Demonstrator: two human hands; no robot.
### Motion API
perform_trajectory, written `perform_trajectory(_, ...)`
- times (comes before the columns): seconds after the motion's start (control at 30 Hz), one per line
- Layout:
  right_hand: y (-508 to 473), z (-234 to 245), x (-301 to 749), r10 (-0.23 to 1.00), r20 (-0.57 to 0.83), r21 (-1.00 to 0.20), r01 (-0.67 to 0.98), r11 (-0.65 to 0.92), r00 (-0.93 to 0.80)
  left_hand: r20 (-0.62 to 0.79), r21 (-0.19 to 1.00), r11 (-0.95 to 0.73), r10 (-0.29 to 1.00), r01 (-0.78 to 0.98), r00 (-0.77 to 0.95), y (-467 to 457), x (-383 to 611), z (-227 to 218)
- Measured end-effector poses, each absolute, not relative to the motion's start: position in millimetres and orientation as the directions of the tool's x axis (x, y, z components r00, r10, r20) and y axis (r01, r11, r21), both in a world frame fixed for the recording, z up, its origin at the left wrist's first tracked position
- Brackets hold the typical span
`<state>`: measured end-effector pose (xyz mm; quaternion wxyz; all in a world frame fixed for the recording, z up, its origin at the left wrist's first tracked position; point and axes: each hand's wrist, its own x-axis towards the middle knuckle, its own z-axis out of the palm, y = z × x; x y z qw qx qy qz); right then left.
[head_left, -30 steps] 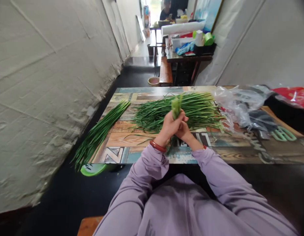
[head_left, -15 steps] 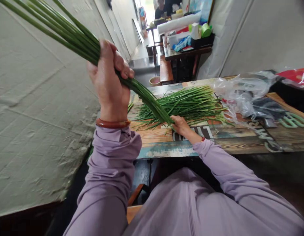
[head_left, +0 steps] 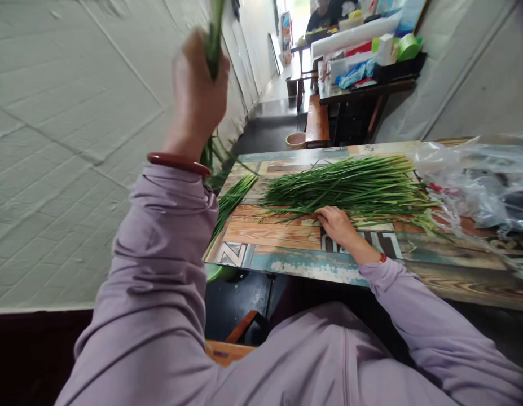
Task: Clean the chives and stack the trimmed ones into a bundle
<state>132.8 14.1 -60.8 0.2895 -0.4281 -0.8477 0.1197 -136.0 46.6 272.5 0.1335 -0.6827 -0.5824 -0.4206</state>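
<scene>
High at the upper left, my left hand is wrapped round a bunch of garlic chives. The stems rise out of the top of the view, and some leaf tips hang below, behind my wrist. My right hand rests low at the near edge of a large pile of garlic chives on the table. Its fingers are curled and pressed together against the leaves; what they pinch, if anything, is hidden. A smaller bunch of garlic chives lies at the table's left end, partly behind my left sleeve.
Crumpled clear plastic bags cover the table's right side. A white wall runs close on my left. Part of a green basin shows below the table's left corner. Farther off stand a bench, a basket and a cluttered table; a person sits behind.
My left hand has turned and swung the bunch upright. The bunch's leaf ends have left my right hand, which stays by the pile. The view has shifted left, showing the smaller bunch.
</scene>
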Motion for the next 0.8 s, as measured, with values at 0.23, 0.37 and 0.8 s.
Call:
perform_trajectory(0.23,11.4,-54.8,132.3,0.786,0.388,-0.446,0.648,0.617,-0.481,0.265,-0.034,0.18,0.95,0.983,-0.165,78.9,-201.7,166.1)
perform_trajectory(0.37,10.1,-52.1,130.9,0.788,0.399,-0.464,0.638,0.614,-0.469,0.08,-0.025,0.306,0.949,0.952,-0.304,87.8,-226.0,82.2)
perform_trajectory(0.8,8.4,-47.0,130.4,0.816,0.347,-0.519,0.63,0.578,-0.463,0.011,-0.068,0.274,0.962,0.959,-0.273,73.1,-249.5,7.3)
